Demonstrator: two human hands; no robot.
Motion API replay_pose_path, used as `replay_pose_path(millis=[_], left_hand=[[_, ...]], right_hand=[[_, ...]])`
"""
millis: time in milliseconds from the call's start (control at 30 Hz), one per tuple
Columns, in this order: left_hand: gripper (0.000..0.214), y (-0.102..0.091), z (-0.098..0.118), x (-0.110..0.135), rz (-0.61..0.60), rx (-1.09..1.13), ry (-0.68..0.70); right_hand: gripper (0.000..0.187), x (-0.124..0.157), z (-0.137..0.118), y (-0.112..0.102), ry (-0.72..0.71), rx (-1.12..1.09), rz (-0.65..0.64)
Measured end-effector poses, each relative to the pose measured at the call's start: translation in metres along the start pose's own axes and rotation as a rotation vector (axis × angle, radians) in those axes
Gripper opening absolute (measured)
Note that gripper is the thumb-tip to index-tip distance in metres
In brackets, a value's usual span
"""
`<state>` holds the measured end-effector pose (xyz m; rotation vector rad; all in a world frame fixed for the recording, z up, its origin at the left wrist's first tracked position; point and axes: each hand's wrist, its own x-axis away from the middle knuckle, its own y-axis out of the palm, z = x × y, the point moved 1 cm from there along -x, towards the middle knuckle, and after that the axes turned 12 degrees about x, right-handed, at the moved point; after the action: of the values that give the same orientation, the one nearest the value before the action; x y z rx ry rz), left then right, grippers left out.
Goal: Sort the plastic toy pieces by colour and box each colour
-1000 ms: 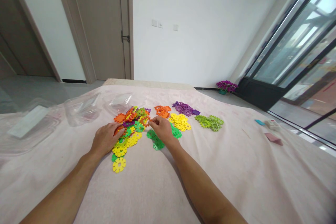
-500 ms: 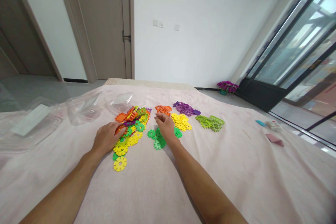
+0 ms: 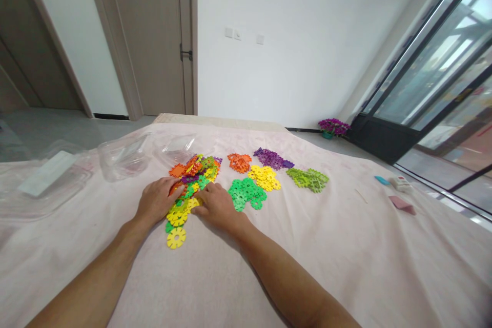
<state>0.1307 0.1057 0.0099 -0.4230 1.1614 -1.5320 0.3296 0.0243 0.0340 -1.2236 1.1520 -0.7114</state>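
Note:
A mixed heap of notched plastic snowflake discs (image 3: pixel 178 217) in yellow, green, orange and purple lies on the cloth between my hands. My left hand (image 3: pixel 156 200) rests against the heap's left side, thumb apart from the fingers, fingertips over orange pieces. At the heap's right side is my right hand (image 3: pixel 217 205), its fingers and thumb spread over yellow and green discs; the fingertips are partly hidden. Sorted by colour to the right are a green pile (image 3: pixel 248 193), a yellow pile (image 3: pixel 265 178), an orange pile (image 3: pixel 239 162), a purple pile (image 3: pixel 271 159) and a lime-green pile (image 3: pixel 308 180).
Clear plastic containers (image 3: pixel 125 156) stand at the left of the pink tablecloth (image 3: pixel 346 246). Far right lie a small white box (image 3: pixel 400 183), a blue piece (image 3: pixel 382 180) and a pink piece (image 3: pixel 402 204). A purple potted plant (image 3: pixel 333 127) stands beyond the table.
My right hand has moved left from above the green pile to the mixed heap, uncovering the green and orange piles. My left hand has stayed nearly still.

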Motion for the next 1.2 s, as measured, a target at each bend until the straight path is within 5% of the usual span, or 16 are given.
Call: replay_pose_path(millis=[267,500,767,1000,1200], left_hand=[[0.051,0.001,-0.001,-0.001,0.006,-0.003,0.011],[0.051,0.003,-0.005,-0.002,0.012,0.009,0.015],[0.052,0.003,-0.007,-0.002,-0.002,-0.002,0.018],[0.053,0.003,-0.006,-0.001,-0.012,-0.01,0.004],[0.05,0.003,-0.005,-0.002,-0.012,-0.011,0.004]], right_hand=[[0.035,-0.001,-0.001,0.0,0.094,-0.107,-0.018],[0.012,-0.002,0.004,0.004,0.227,-0.362,0.028],[0.009,-0.011,0.077,-0.027,0.484,-0.347,0.208],[0.027,0.015,0.153,-0.05,0.758,-0.135,0.234],[0.033,0.023,0.168,-0.058,0.841,0.017,0.274]])
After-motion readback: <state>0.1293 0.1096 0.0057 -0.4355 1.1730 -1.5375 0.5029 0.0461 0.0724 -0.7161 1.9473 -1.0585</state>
